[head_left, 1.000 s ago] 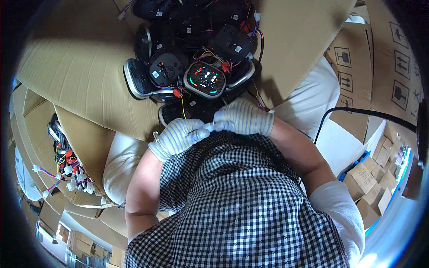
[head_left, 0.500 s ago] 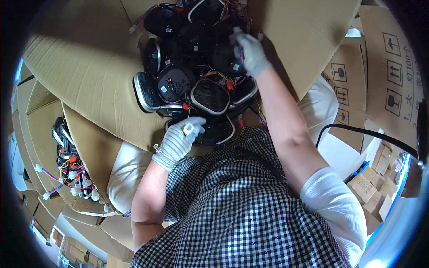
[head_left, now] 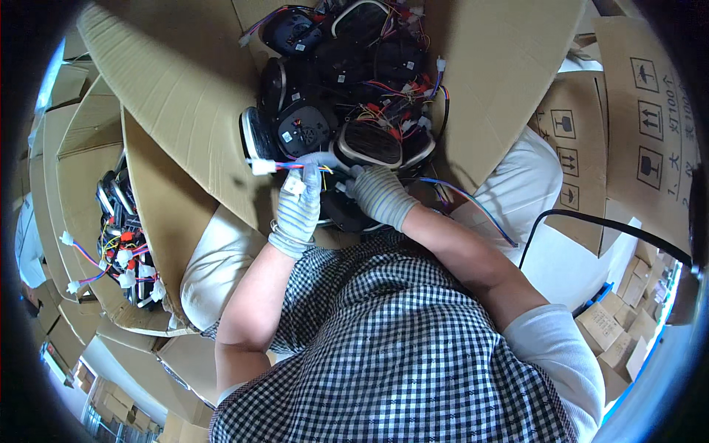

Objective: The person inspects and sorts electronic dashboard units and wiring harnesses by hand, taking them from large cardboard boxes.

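Observation:
My gloved left hand (head_left: 298, 207) is closed on a wire harness (head_left: 290, 166) of red, blue and yellow strands, its white plug (head_left: 262, 167) sticking out to the left. A small white connector (head_left: 294, 185) also shows against those fingers. Close by, my gloved right hand (head_left: 380, 196) has its fingertips together at the harness's other side; exactly what they pinch is hidden. A blue and red cable (head_left: 473, 201) trails out to the right past that hand. Both hands are over the near end of a carton (head_left: 173, 111) heaped with black oval lamp-like units (head_left: 304, 131) with silver rims.
At the left, a second carton (head_left: 159, 229) holds more black units and wires with white plugs (head_left: 126, 279). Printed cartons (head_left: 583, 148) stand at the right, near a curved black tube (head_left: 591, 215). The carton's raised flaps flank my arms.
My right hand has come back from the far right of the heap to beside the left one. A harness with a white plug now shows in the left hand, which has risen slightly.

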{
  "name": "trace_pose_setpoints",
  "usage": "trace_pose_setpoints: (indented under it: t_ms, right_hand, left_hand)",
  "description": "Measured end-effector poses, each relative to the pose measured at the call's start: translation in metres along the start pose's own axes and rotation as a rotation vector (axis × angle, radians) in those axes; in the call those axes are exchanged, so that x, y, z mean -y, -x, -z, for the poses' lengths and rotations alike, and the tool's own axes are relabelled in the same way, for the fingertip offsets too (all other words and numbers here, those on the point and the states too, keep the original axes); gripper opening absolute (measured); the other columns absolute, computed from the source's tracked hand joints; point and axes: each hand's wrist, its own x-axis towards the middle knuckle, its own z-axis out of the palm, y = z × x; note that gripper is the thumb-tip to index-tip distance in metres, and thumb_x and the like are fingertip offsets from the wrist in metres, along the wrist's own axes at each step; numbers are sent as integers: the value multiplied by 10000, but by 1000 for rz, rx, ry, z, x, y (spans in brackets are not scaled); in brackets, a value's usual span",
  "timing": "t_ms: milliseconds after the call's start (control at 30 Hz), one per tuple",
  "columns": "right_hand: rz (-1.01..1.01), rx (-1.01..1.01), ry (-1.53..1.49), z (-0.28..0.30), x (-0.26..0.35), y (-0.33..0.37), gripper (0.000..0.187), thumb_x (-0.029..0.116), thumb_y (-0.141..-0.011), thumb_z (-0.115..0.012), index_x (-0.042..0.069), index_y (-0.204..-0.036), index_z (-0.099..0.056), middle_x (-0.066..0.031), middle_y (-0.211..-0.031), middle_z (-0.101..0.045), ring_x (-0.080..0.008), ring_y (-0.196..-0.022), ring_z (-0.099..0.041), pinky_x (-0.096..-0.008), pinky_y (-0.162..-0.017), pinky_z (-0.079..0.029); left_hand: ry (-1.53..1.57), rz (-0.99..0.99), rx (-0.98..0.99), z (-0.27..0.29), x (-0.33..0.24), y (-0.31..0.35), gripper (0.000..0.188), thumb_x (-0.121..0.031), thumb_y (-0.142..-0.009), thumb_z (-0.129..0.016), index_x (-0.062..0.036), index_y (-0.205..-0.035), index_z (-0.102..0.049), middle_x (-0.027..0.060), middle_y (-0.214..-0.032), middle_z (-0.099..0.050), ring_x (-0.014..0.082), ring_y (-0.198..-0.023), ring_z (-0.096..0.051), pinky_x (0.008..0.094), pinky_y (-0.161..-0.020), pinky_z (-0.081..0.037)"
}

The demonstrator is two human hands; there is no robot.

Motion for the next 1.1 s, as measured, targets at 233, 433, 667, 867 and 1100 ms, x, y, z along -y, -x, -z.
trace_pose_setpoints:
  t_ms: [233,433,667,867,1100]
  right_hand:
    - [120,60,423,-23,-35,3,245,207,-851,-530,35,-964,-663,-137,-1038,-614,-268,-933,-625,-401,-761,-495]
    - [164,1,-1050,27,-41,45,358,344,-923,-510,6,-949,-624,-44,-700,-626,-146,-609,-620,-263,-568,-486]
    - [104,96,-1342,87,10,71,354,384,-894,-563,44,-844,-651,34,-574,-489,-18,-438,-350,-166,-404,-240]
    - [4,40,-1474,57,24,68,335,382,-881,-587,63,-801,-649,42,-544,-486,-22,-431,-358,-173,-406,-261]
    - [-21,64,-1407,70,19,71,348,389,-881,-588,56,-796,-648,49,-519,-467,-14,-432,-363,-177,-409,-272]
  left_hand:
    - [-64,-160,-6,-6,-14,-2,545,-498,-918,-439,16,-1068,-541,114,-973,-624,187,-868,-597,307,-815,-456]
    - [188,-39,205,-6,-30,5,810,-606,-843,-493,22,-1334,-351,-12,-682,-515,54,-624,-496,191,-571,-419]
    - [-10,39,214,-9,-35,9,404,-263,-897,-592,-82,-1254,-534,9,-920,-619,76,-765,-548,215,-697,-466]
    - [-380,-255,111,-7,-29,7,357,-224,-875,-562,-70,-1198,-566,107,-1093,-637,257,-926,-638,327,-785,-506]
    - [-113,-110,242,-11,-35,12,374,-195,-934,-515,-57,-1282,-501,59,-1046,-634,106,-858,-585,261,-778,-476]
